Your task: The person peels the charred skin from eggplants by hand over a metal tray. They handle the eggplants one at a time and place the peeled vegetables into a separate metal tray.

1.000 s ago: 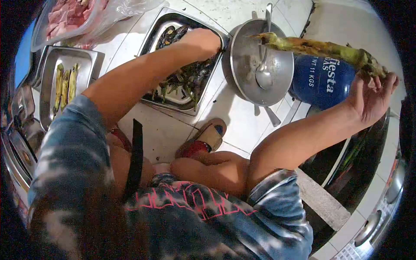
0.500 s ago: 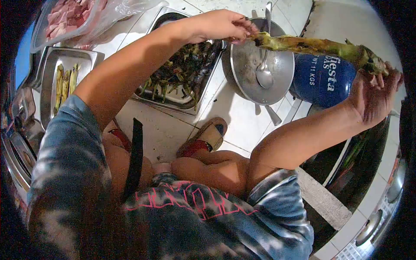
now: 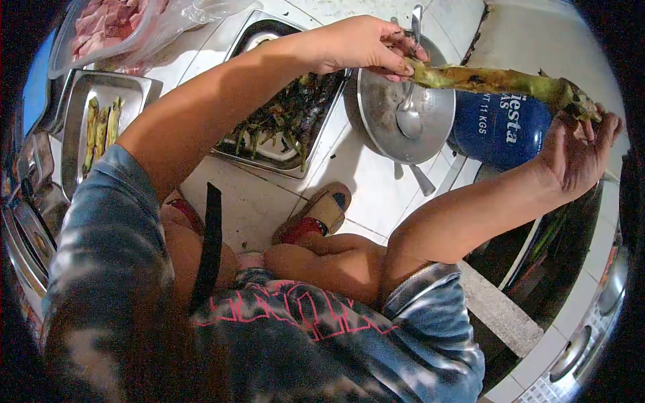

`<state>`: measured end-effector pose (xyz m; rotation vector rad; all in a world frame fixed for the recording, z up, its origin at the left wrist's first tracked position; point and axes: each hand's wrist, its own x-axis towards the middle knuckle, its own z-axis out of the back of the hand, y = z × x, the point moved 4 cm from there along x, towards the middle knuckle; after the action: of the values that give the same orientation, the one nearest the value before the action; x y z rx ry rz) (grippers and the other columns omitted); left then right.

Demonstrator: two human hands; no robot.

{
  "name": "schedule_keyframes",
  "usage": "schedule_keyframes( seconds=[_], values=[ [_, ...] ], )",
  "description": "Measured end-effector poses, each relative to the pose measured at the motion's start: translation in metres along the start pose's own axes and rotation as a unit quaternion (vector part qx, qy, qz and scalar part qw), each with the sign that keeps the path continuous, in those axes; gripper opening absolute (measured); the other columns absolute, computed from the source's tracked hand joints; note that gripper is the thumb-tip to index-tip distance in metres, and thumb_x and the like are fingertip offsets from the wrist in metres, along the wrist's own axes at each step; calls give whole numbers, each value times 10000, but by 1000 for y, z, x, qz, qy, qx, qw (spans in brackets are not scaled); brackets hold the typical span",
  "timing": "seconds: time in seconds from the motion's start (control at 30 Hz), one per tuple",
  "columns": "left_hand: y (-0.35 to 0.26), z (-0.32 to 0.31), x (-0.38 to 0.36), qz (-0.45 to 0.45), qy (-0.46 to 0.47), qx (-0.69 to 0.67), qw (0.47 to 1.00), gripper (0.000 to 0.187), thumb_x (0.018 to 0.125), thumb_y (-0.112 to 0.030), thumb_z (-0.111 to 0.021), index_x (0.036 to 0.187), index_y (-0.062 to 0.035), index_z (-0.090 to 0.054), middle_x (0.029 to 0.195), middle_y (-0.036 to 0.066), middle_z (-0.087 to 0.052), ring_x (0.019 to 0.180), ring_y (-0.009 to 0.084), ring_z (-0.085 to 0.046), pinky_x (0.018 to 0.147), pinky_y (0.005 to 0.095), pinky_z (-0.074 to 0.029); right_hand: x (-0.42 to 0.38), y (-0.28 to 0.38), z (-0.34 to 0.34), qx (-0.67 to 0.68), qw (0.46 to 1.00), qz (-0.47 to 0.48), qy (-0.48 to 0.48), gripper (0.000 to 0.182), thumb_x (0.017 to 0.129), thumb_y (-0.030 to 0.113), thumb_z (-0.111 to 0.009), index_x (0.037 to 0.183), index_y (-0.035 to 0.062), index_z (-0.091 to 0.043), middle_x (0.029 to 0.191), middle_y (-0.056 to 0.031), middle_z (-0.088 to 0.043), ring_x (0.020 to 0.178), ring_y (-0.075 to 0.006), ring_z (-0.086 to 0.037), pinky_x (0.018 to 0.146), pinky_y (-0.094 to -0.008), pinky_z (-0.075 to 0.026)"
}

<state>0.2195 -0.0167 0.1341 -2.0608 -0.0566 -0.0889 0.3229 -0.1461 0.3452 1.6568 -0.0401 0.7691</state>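
Note:
A long roasted eggplant (image 3: 490,79), mostly peeled to pale green-yellow flesh with brown patches, is stretched level between my two hands over the pan and the gas cylinder. My left hand (image 3: 373,50) pinches its left end between thumb and fingers. At the dark stem end, my right hand (image 3: 579,151) has its fingers closed around the cap, with bits of charred skin on them. Below my left forearm, a metal tray (image 3: 259,168) holds blackened eggplants and skin scraps. Several peeled eggplants (image 3: 102,134) lie in a second metal tray (image 3: 144,87) at the left.
A metal pan (image 3: 376,131) with a spoon (image 3: 409,121) in it stands on the tiled floor (image 3: 363,208). Beside it is a blue gas cylinder (image 3: 497,134). Raw meat (image 3: 107,27) fills a plastic container at upper left. A stone-like slab (image 3: 500,309) lies at lower right.
My left hand has moved a little to the right along with its end of the eggplant. My right hand has stayed almost in place, still gripping the stem end.

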Motion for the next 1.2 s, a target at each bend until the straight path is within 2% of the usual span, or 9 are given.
schedule_keyframes(
  seconds=[0.2, 0.5, 0.67, 0.77, 0.93, 1.0, 1.03, 1.07, 1.2],
  values=[
    [-2, -2, 1, -43, -44, 21, 998, 194, 718, -41, -553, 907, 1, -552, 879, 64, -559, 781, 100, -535, 682, 194, -463, 4, 2, 8, 1, 1000, 6, 7, 126, 757, 192, -546, 814, 88, -501, 727, -45, -520, 661, -176, -514, 576, -302, -425],
    [-2, -3, -5, 17, -72, 85, 994, 168, 694, -57, -534, 840, 18, -568, 773, 52, -570, 679, 85, -530, 602, 171, -422, 2, 4, 7, 53, 998, -5, 43, 93, 769, 146, -531, 838, 95, -494, 745, -42, -527, 605, -127, -498, 539, -267, -412],
    [19, 7, -6, 99, -84, 38, 991, 186, 716, -50, -529, 885, 23, -552, 824, 67, -571, 705, 85, -544, 634, 179, -454, -5, 7, 2, 115, 991, -13, 67, 83, 776, 118, -519, 848, 89, -488, 747, -43, -525, 540, -103, -463, 509, -234, -408],
    [24, 11, -7, 128, -75, 37, 988, 206, 736, -53, -523, 927, 23, -535, 865, 72, -568, 723, 86, -550, 673, 180, -463, -4, 6, 5, 82, 997, -4, -3, 88, 769, 104, -526, 845, 81, -487, 748, -44, -526, 512, -90, -447, 496, -204, -400],
    [16, 5, -5, 125, -57, -9, 991, 293, 746, -41, -516, 1022, 40, -457, 945, 84, -531, 795, 108, -537, 720, 198, -459, -5, 5, -3, 163, 981, -47, 89, 126, 769, 87, -522, 888, 101, -482, 735, -37, -527, 518, -88, -458, 486, -196, -405],
    [15, 1, -2, 132, -44, -65, 988, 337, 761, -76, -518, 1058, 38, -407, 941, 80, -515, 822, 123, -530, 742, 213, -457, -11, 3, -9, 106, 993, -1, -41, 140, 765, 84, -526, 895, 95, -476, 732, -41, -526, 524, -88, -453, 482, -205, -404],
    [12, -2, 0, 145, -52, -87, 984, 340, 770, -96, -515, 1064, 32, -403, 940, 76, -514, 825, 125, -529, 747, 220, -456, -11, 3, -13, 100, 993, 8, -60, 164, 756, 76, -537, 905, 80, -468, 729, -50, -525, 535, -88, -453, 454, -184, -387],
    [10, -5, 1, 157, -60, -107, 980, 343, 779, -116, -513, 1070, 26, -399, 939, 72, -514, 828, 128, -528, 752, 227, -455, -6, 0, -9, 160, 986, 10, 41, 200, 749, 68, -547, 929, 57, -461, 733, -67, -520, 549, -84, -451, 420, -152, -356],
    [9, -7, 3, 167, -75, -197, 963, 239, 802, -151, -492, 992, -13, -450, 889, 38, -527, 791, 119, -537, 729, 223, -463, -9, -5, -21, 174, 982, 6, -71, 216, 751, 50, -544, 950, 28, -464, 732, -81, -508, 555, -64, -441, 393, -127, -313]
  ],
)
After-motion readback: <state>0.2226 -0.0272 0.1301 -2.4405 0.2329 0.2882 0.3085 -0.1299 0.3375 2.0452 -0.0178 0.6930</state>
